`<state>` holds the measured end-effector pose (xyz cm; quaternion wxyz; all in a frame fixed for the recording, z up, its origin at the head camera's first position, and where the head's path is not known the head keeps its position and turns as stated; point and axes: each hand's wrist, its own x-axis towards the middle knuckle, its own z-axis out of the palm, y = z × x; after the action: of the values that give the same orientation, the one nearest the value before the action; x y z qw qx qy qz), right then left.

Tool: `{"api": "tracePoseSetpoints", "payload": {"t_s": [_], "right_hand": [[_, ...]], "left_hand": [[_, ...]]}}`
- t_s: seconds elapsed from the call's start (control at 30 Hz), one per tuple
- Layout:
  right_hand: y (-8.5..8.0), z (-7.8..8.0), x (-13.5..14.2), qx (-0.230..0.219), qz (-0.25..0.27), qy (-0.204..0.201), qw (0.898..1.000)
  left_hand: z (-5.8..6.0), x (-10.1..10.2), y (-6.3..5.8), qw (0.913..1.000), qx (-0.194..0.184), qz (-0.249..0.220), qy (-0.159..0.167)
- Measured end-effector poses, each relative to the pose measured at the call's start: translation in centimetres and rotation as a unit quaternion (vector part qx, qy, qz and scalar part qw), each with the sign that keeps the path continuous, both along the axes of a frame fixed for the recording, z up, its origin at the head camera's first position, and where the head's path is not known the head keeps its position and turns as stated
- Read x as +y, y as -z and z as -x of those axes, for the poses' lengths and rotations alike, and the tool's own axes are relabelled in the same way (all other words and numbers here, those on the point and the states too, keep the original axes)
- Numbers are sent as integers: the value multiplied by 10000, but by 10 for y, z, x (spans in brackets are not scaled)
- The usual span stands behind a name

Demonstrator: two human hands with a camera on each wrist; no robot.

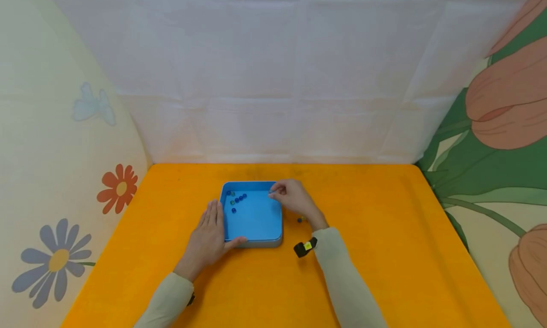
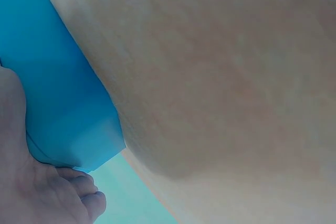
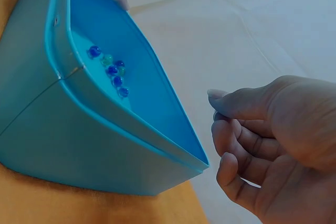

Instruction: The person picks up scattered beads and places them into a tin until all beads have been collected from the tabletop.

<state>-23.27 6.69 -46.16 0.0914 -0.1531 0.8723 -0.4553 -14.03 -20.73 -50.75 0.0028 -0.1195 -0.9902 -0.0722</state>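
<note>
Seven glass marbles (image 1: pixel 237 200) in the blue tin (image 1: pixel 256 226), two loose marbles (image 1: pixel 299 220) outside.
Head: the straight-fingered left hand (image 1: pixel 208 240) braces the tin; the right hand (image 1: pixel 297 200) pinches probably another marble (image 1: pixel 271 192), mostly hidden; the loose pair lies on the orange tabletop (image 1: pixel 384 252). Left wrist: mostly skin and tin. Right wrist: the seven cluster inside; no writing legible.

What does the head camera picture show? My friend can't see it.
A person's right hand pinches what looks like a marble by the far right corner of a blue box, while the left hand rests against its left side. Blue and green marbles lie inside, others on the orange table.
</note>
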Motion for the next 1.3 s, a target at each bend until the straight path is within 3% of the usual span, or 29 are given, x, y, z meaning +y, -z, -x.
{"api": "tracePoseSetpoints", "payload": {"t_s": [0.37,0.67,1.3], "right_hand": [[2,9,-13,84,-46,-155,9998],[5,20,-24,-131,-121,-143,9997],[-3,28,-45,-39,-125,-161,9998]], "left_hand": [[0,-1,1,10000,-14,-75,-2],[0,-1,1,10000,-25,-64,-22],[1,-3,2,10000,29,-16,28]]}}
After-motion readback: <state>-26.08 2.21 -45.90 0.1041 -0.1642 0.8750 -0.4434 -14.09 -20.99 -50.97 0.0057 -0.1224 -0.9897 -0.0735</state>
